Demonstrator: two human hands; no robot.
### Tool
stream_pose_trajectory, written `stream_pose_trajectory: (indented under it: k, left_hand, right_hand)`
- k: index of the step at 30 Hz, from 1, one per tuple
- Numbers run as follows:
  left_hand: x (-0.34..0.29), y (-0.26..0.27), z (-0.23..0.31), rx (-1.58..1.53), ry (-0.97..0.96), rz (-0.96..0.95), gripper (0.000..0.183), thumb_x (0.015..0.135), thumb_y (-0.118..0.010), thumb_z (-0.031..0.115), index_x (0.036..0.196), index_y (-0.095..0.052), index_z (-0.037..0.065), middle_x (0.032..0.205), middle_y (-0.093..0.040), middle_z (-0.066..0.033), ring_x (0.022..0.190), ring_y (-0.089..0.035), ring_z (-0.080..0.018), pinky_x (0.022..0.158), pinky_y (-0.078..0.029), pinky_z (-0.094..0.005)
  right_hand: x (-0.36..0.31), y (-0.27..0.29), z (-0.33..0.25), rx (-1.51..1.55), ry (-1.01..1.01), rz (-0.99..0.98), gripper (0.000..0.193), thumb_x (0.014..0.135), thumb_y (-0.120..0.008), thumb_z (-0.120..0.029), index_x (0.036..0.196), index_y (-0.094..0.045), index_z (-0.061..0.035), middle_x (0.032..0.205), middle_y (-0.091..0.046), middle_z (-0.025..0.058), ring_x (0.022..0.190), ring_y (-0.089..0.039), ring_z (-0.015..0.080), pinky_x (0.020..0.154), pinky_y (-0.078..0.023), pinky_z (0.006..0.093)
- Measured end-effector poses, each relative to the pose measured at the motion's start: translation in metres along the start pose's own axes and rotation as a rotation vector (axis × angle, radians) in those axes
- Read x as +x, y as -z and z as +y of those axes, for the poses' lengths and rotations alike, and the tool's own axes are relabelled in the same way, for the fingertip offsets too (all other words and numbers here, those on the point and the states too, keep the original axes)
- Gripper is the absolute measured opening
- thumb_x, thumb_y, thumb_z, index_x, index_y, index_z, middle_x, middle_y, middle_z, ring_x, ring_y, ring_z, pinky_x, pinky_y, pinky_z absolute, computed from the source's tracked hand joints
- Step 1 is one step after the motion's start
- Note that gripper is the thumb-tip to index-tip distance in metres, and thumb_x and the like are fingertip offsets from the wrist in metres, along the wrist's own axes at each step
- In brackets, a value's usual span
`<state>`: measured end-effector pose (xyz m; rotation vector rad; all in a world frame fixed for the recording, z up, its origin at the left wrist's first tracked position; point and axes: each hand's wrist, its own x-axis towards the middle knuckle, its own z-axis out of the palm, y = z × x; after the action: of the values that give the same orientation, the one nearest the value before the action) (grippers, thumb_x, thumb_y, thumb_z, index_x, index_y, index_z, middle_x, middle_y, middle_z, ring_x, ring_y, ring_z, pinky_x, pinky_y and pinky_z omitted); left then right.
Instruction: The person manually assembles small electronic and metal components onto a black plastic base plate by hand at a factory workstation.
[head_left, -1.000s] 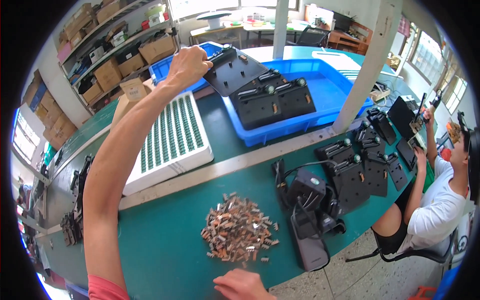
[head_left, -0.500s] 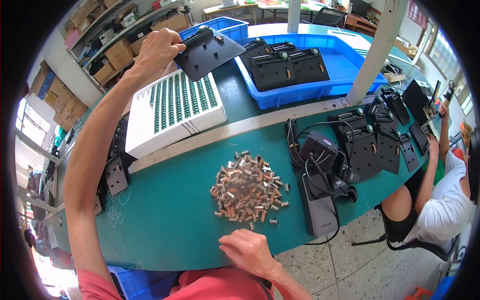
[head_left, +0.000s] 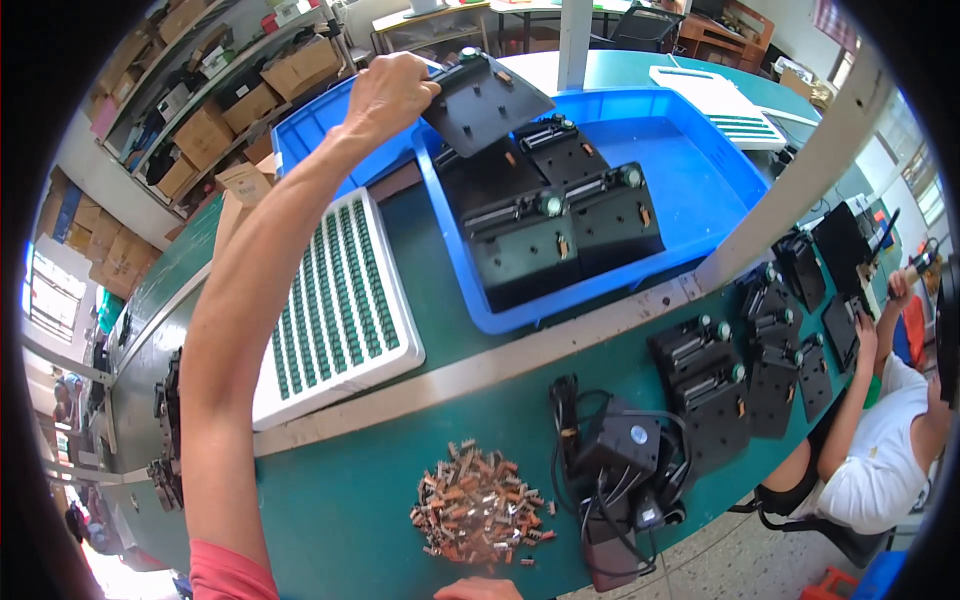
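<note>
My left hand (head_left: 390,95) is closed on the left edge of a black plastic panel (head_left: 490,105) with small pegs, a brown part and a round green-topped piece. It holds the panel tilted above the far left corner of a blue tray (head_left: 690,150). Several similar black panels (head_left: 525,255) lie in that tray. At the bottom edge, only the top of my right hand (head_left: 480,590) shows, its fingers largely cut off. Just beyond it is a heap of small metal-and-brown components with pins (head_left: 475,505).
Left of the blue tray stands a white foam tray (head_left: 408,350) with rows of green parts. Black power adapters with cables (head_left: 620,450) lie right of the heap, near more black panels (head_left: 710,410). A white post (head_left: 790,170) rises beside the tray. A co-worker (head_left: 875,470) sits at right.
My left hand has carried the black panel rightward, from beside the blue tray to above its far left corner. The view has shifted, and my right hand now sits mostly below the picture.
</note>
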<state>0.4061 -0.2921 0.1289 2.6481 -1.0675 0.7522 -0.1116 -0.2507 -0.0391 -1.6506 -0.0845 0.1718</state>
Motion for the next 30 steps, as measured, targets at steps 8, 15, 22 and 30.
stream_pose_trajectory:
  k: [8,15,22,30]
  left_hand:
    - [0.046,-0.08,0.031,-0.014,-0.021,-0.075,0.022,0.08,-0.068,0.021,0.084,-0.07,-0.001,0.085,-0.067,-0.0225,0.084,-0.066,-0.0383,0.074,-0.051,-0.0461]
    - [0.054,-0.137,0.064,0.055,-0.153,-0.076,0.018,0.074,-0.062,0.008,0.083,-0.071,-0.003,0.087,-0.067,-0.0252,0.08,-0.069,-0.0386,0.068,-0.056,-0.0443]
    - [0.05,-0.163,0.089,0.052,-0.09,-0.258,0.023,0.075,-0.071,0.016,0.082,-0.07,-0.005,0.091,-0.066,-0.0249,0.085,-0.067,-0.0396,0.072,-0.055,-0.0453]
    - [0.049,-0.177,0.084,0.072,-0.046,-0.227,0.021,0.076,-0.069,0.014,0.085,-0.069,-0.005,0.094,-0.066,-0.0258,0.087,-0.067,-0.0413,0.073,-0.056,-0.0465]
  right_hand:
    - [0.017,0.022,-0.017,0.425,-0.366,-0.121,0.018,0.088,-0.061,-0.01,0.103,-0.066,-0.0009,0.087,-0.069,0.0129,0.08,-0.066,0.0188,0.072,-0.051,0.0304]
    - [0.015,0.022,-0.01,0.639,-0.453,-0.078,0.018,0.088,-0.061,-0.011,0.102,-0.067,-0.0011,0.086,-0.069,0.0104,0.081,-0.063,0.0134,0.072,-0.05,0.0298]
    - [0.016,0.021,-0.004,0.644,-0.387,-0.07,0.017,0.089,-0.062,-0.013,0.1,-0.067,-0.0011,0.085,-0.069,0.0108,0.082,-0.065,0.0159,0.072,-0.05,0.0308]
    - [0.017,0.021,-0.002,0.616,-0.319,-0.061,0.016,0.089,-0.062,-0.013,0.1,-0.067,-0.0017,0.087,-0.069,0.0127,0.083,-0.067,0.0178,0.073,-0.051,0.0311]
